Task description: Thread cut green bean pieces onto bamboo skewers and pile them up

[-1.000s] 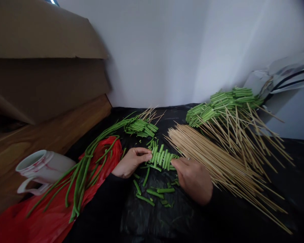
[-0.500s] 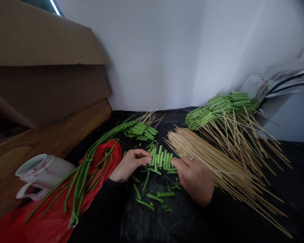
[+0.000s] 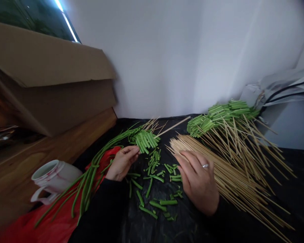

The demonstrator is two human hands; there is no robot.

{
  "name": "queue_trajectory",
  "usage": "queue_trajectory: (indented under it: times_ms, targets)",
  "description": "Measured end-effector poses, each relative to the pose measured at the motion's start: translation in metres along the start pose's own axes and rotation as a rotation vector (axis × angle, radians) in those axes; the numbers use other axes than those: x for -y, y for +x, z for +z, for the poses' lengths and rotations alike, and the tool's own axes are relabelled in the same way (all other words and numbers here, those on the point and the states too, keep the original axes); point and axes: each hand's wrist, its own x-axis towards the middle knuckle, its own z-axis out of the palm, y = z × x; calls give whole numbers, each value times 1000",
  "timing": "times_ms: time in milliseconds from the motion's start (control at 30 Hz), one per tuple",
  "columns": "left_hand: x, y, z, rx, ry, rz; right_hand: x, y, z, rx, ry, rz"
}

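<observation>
My left hand (image 3: 124,162) pinches the near left end of a skewer of green bean pieces (image 3: 146,141), its thumb and forefinger closed. The skewer's bare stick points up to the right, and its row of pieces overlaps a pile of filled skewers (image 3: 133,134) behind. My right hand (image 3: 198,179), with a ring on one finger, lies over the left end of a bundle of bamboo skewers (image 3: 233,179). Its fingers are bent but apart, fingertips at the sticks. Loose cut bean pieces (image 3: 157,205) lie scattered on the black plastic sheet (image 3: 142,231) between my hands.
Long uncut beans (image 3: 87,189) lie across a red plastic bag (image 3: 53,222) at the left, beside a white mug (image 3: 59,179). A cardboard box (image 3: 76,74) stands behind them. More filled skewers (image 3: 220,116) are heaped at the back right, near a white wall (image 3: 154,60).
My left hand has carried the filled skewer away to the back left, toward the pile. My right hand has let go of it and moved onto the bare skewers. The view has shifted slightly.
</observation>
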Motion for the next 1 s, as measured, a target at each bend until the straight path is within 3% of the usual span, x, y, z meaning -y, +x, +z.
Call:
queue_trajectory:
  times_ms: [267, 433, 600, 800, 933, 1000]
  targets:
    - [-21, 46, 18, -191, -155, 29, -1, -5, 2, 100, 95, -32]
    - [-23, 83, 24, -272, -159, 14, -3, -7, 3, 107, 130, -56]
    - [-19, 101, 24, -314, -138, -21, -3, -7, 4, 123, 151, -77]
    - [-23, 91, 20, -278, -122, -41, -22, 7, -4, 77, 52, -35]
    - [-30, 61, 24, -246, -115, -5, -48, 16, -9, 61, -71, 81]
    - [-27, 40, 34, -151, -71, 47, -60, 17, -8, 120, -135, 114]
